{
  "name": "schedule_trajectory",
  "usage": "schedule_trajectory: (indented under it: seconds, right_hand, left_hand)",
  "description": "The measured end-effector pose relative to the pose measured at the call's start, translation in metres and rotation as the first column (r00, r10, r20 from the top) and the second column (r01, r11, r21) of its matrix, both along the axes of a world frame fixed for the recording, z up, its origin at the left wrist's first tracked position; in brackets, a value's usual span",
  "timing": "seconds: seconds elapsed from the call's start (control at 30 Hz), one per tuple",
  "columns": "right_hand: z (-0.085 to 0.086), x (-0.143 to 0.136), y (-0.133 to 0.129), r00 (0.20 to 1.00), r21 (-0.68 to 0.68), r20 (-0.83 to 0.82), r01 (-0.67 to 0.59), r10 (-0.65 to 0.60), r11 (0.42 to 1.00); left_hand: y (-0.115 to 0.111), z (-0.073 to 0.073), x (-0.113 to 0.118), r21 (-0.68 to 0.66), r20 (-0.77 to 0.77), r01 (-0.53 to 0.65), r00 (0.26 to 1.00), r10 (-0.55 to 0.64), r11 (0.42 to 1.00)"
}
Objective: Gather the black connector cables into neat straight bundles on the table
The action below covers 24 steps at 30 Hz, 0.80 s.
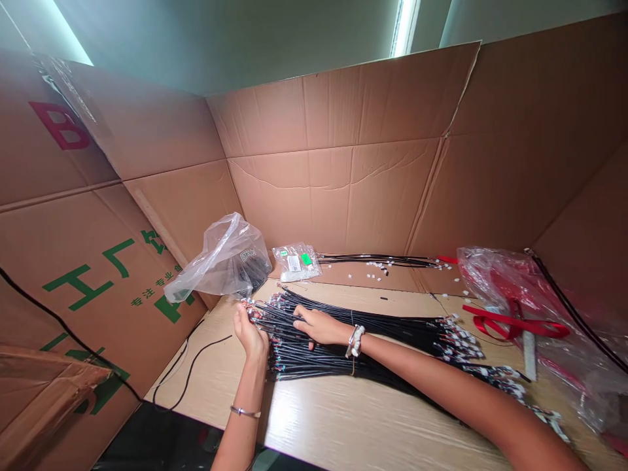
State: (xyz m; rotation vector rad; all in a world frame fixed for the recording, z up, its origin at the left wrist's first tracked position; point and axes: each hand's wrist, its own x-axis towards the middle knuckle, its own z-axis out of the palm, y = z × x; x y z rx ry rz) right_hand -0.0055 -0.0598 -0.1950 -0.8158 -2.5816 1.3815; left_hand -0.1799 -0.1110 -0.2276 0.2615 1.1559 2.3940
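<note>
Thin black cables (383,320) with white connectors lie in bundles across the wooden table. At their left ends, my left hand (251,332) is closed around the short coloured wire tips of several cables (277,315). My right hand (318,326) reaches over the pile from the right, its fingers curled round the same cables a little farther along. A tied bundle (314,363) lies beneath and in front of my right hand. White connectors (461,337) fan out at the right ends of the cables. My palms hide part of the grip.
A clear plastic bag (226,252) holding dark items and a small labelled bag (297,261) stand at the back. Loose white connectors (375,267) are scattered there. Red ribbon (515,324) and plastic wrap (564,366) lie right. Cardboard walls (324,170) enclose the table.
</note>
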Motion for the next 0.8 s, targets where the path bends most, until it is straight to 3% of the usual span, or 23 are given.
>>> schedule_trajectory:
  seconds: [0.3,0.63,0.73,0.8]
  right_hand:
    - [0.005,-0.005,0.001,0.998,0.227,0.047,0.032,-0.044,0.973]
    - [0.002,0.013,-0.005,0.996,0.328,0.077,0.013,-0.041,0.945]
    - [0.0,0.014,-0.006,0.997,0.304,0.047,0.037,-0.054,0.952]
    - [0.0,0.013,-0.004,0.998,0.215,-0.017,0.058,-0.056,0.975]
  left_hand:
    - [0.005,0.0,0.003,0.037,0.077,-0.027,0.997,0.024,0.999]
    - [0.002,0.003,0.006,0.051,0.08,0.047,0.995,-0.051,0.998]
    - [0.003,0.001,0.005,0.027,0.088,0.037,0.995,-0.04,0.999]
    - [0.003,0.0,0.005,0.015,0.097,0.03,0.995,-0.032,0.999]
